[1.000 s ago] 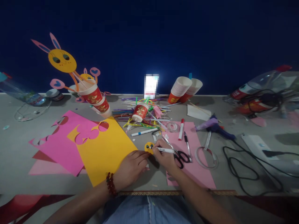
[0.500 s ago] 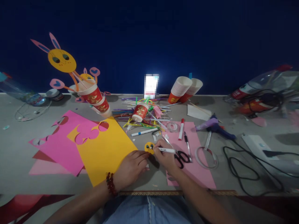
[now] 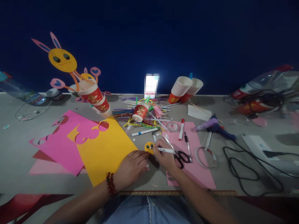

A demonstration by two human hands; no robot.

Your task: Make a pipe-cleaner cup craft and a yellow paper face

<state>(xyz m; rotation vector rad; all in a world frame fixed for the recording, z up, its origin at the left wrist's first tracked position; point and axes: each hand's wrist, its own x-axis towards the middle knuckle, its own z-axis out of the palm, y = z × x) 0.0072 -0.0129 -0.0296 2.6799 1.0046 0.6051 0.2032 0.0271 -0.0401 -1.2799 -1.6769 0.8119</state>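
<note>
A small yellow paper disc (image 3: 148, 145) with two dark eyes drawn on it lies on the grey table. My right hand (image 3: 164, 155) is closed around a white acrylic marker (image 3: 166, 150), its tip on or just above the disc beside the right eye. From the left, my left hand (image 3: 133, 166) rests on the table, its fingertips holding the disc down at its lower edge. Under and beside my right forearm are black-handled scissors (image 3: 184, 156) on a pink paper sheet (image 3: 198, 168).
Yellow (image 3: 105, 155) and magenta sheets (image 3: 63, 146) with round cutouts lie left. Rabbit-faced decorations (image 3: 62, 60) stand in red paper cups (image 3: 92, 95). Pipe cleaners (image 3: 121, 113), a blue-banded marker (image 3: 144, 132), a red-capped marker (image 3: 181, 129), a glue gun (image 3: 216, 126) and black cable (image 3: 243, 179) lie around.
The marker's back end has shifted very slightly left with my right hand. My left hand and the disc stay where they were.
</note>
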